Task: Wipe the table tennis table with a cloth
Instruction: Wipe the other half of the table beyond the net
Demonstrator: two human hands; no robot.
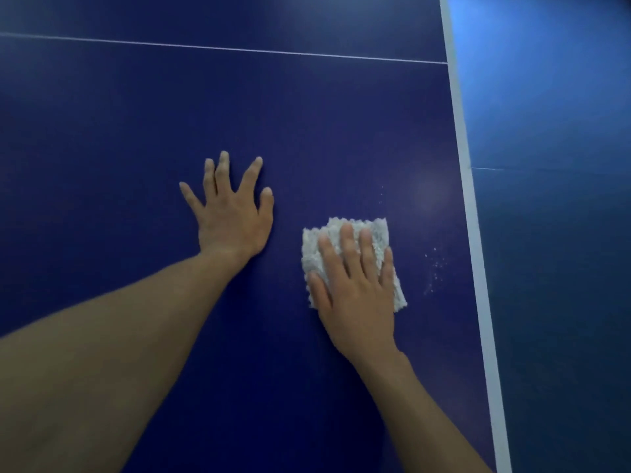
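Observation:
The dark blue table tennis table fills most of the head view. A folded white fluffy cloth lies flat on it, right of centre. My right hand presses down on the cloth with straight fingers and covers most of it. My left hand rests flat on the bare tabletop with its fingers spread, a short way left of the cloth. Small pale specks dot the surface just right of the cloth.
A white edge line runs down the table's right side, close to the cloth. A thin white line crosses the top far ahead. Beyond the edge lies a lighter blue floor.

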